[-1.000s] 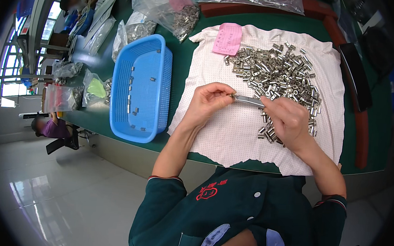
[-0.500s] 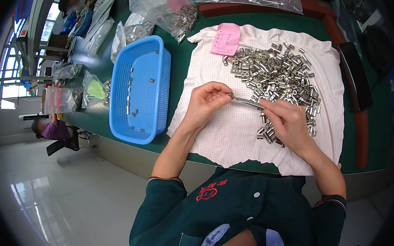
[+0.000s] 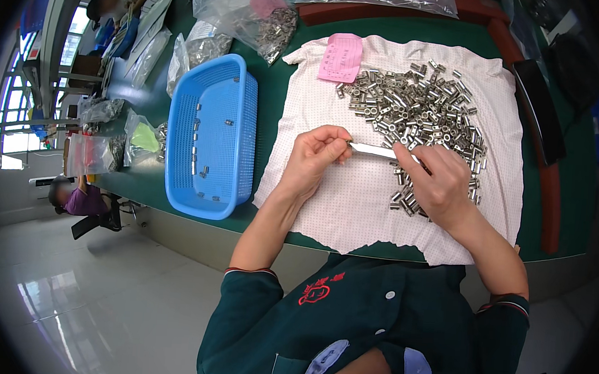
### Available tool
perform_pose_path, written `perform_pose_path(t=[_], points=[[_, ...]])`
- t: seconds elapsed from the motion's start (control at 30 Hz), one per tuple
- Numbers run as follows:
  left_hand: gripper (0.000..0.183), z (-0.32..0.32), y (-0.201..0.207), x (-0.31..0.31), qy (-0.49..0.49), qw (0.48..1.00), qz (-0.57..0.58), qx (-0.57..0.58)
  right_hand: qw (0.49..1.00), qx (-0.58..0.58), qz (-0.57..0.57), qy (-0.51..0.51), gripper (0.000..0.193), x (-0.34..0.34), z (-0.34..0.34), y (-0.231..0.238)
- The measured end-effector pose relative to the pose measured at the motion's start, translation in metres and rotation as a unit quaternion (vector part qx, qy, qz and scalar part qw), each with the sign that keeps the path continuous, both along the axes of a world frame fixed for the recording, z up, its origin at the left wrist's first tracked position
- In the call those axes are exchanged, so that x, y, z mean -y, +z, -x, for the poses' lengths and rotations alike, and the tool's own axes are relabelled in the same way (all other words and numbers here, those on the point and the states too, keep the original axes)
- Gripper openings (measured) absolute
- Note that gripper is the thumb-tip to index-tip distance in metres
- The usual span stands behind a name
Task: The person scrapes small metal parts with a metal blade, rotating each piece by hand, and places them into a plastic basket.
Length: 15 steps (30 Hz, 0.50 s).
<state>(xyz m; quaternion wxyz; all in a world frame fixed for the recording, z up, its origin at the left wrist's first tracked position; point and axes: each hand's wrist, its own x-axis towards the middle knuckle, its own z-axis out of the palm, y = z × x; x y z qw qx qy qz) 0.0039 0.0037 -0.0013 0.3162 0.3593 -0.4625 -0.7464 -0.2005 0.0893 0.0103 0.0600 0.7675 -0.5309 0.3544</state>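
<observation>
My left hand [image 3: 320, 149] is closed in a pinch, with a small metal piece mostly hidden between the fingertips. My right hand [image 3: 439, 179] grips a slim, flat silver tool [image 3: 373, 150], whose narrow end meets the left fingertips. Whether it is a blade or tweezers I cannot tell. Beyond and under the right hand spreads a pile of small shiny metal sleeves [image 3: 416, 108], several with holes in their sides. They lie on a white dotted cloth [image 3: 343, 211].
On the left stands a blue plastic basket [image 3: 249, 135] holding several metal sleeves. A pink paper slip [image 3: 341, 58] lies on the cloth. Plastic bags of parts [image 3: 272, 29] sit farther back. At the right are a dark phone-like slab [image 3: 537, 112] and a reddish-brown rail [image 3: 550, 204].
The silver tool has turned, so its flat face now looks bright. My right fingers have shifted slightly around it; the left hand stays nearly in place.
</observation>
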Motion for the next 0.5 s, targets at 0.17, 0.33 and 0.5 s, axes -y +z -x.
perform_pose_path(t=[0.17,0.33,0.5], points=[[0.015,-0.0021,-0.0014,0.0018,-0.024,0.998,-0.038,-0.038,1.000,-0.017,0.014,0.004,0.034,-0.0012,-0.0012,0.0025],[0.015,-0.0007,0.0004,0.0007,-0.028,0.997,-0.052,-0.044,0.993,0.114,-0.029,0.012,0.026,0.0015,-0.0026,-0.0025],[0.012,0.0018,0.0012,0.0002,-0.002,1.000,-0.004,-0.012,0.975,0.199,-0.100,0.018,0.018,0.0009,-0.0029,0.0033]])
